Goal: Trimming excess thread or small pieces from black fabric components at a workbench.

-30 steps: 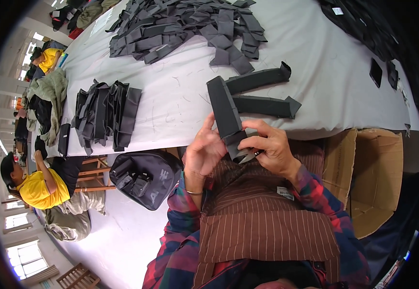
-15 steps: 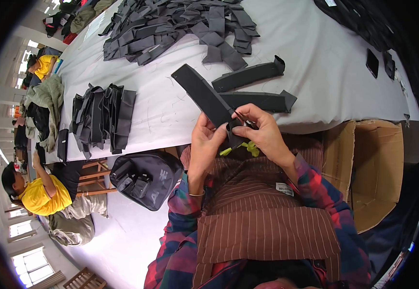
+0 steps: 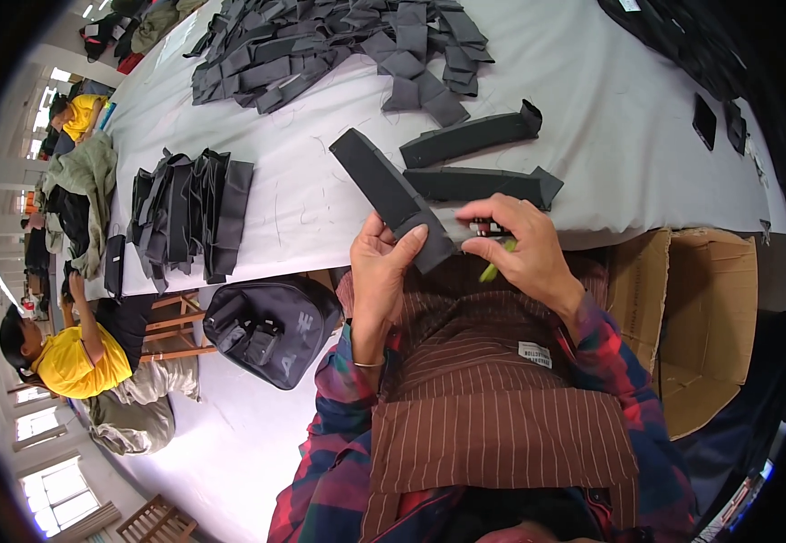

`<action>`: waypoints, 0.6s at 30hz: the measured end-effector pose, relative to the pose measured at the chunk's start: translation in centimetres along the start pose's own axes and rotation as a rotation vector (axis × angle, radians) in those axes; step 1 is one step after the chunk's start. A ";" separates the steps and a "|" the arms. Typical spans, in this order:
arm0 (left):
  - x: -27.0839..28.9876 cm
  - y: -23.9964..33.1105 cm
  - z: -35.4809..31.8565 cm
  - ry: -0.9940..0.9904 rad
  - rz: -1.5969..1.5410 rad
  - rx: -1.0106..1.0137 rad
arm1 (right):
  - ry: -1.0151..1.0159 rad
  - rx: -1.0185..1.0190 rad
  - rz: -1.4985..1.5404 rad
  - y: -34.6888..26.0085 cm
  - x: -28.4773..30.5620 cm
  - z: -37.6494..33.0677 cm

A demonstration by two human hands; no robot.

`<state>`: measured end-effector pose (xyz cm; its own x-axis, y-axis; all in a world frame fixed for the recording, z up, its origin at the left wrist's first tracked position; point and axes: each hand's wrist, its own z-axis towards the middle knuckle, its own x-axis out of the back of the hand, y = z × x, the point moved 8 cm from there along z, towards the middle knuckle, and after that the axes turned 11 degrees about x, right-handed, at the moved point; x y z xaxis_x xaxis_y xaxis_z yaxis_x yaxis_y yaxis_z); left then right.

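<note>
The left hand (image 3: 384, 271) pinches the near end of a long black fabric strip (image 3: 391, 197) that slants toward 11 o'clock over the grey surface (image 3: 646, 172). The right hand (image 3: 524, 249) is closed on small green-handled snips (image 3: 492, 262) at that end. Judged: trimming in hand; next needs a steady blade. At 3 o'clock stands an open brown cardboard box (image 3: 700, 317); a small white label (image 3: 534, 354) sits on the striped apron.

long dark grey fabric strip (image 3: 393, 199): matt woven cloth
wide white table cover (image 3: 321, 181): smooth matt cloth
open brown cardboard box (image 3: 710, 317): dull paperboard
black padded bag (image 3: 271, 326): slightly shiny synthetic
</note>
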<state>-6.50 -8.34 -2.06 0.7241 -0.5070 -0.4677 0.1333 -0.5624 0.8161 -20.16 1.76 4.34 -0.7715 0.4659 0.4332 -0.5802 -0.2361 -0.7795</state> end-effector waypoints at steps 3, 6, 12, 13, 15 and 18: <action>0.1 0.2 0.0 0.020 -0.011 -0.024 | -0.124 0.096 -0.122 -1.1 -0.7 -0.4; 0.0 0.0 0.0 0.008 -0.019 -0.009 | -0.118 0.240 -0.223 -2.0 -1.2 -0.7; -0.2 0.3 -0.4 0.001 -0.016 -0.024 | -0.135 0.295 -0.320 -2.5 -1.4 -0.6; -0.1 0.1 -0.4 0.006 -0.032 0.002 | -0.135 0.297 -0.320 -2.6 -1.3 -0.5; 0.0 0.1 -0.4 0.010 -0.048 0.025 | -0.064 0.161 -0.189 -1.9 -0.5 -0.2; -0.4 0.4 -0.8 0.041 -0.072 0.029 | -0.033 0.164 -0.094 -2.7 -1.0 0.3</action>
<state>-6.20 -7.89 -1.32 0.7402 -0.4377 -0.5105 0.1670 -0.6158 0.7700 -17.96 1.64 6.15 -0.7184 0.4649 0.5174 -0.6829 -0.3300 -0.6517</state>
